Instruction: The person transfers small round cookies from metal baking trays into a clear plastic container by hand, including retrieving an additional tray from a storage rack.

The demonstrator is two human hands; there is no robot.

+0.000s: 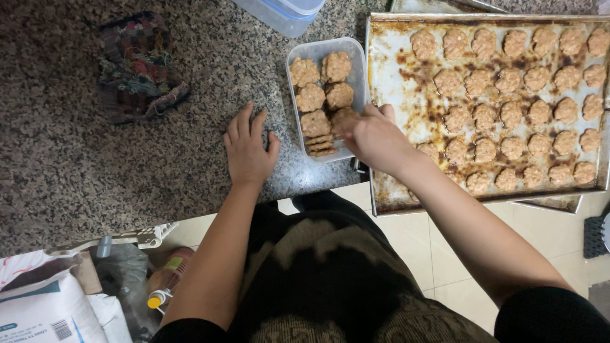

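A clear plastic container (pixel 295 63) sits on the speckled granite counter (pixel 76 165) and holds several round tan cookies (pixel 311 98). My right hand (pixel 375 136) is at the container's near right corner, fingers closed on one cookie (pixel 342 117). My left hand (pixel 246 149) rests flat on the counter just left of the container, fingers spread, holding nothing. To the right lies a stained metal baking tray (pixel 387 82) covered with several rows of the same cookies (pixel 508 79).
A knitted multicoloured pot holder (pixel 136 63) lies at the back left. A clear lidded tub (pixel 283 11) stands behind the container. Below the counter edge are a white sack (pixel 44 311), plastic bags and a bottle (pixel 166 279) on a tiled floor.
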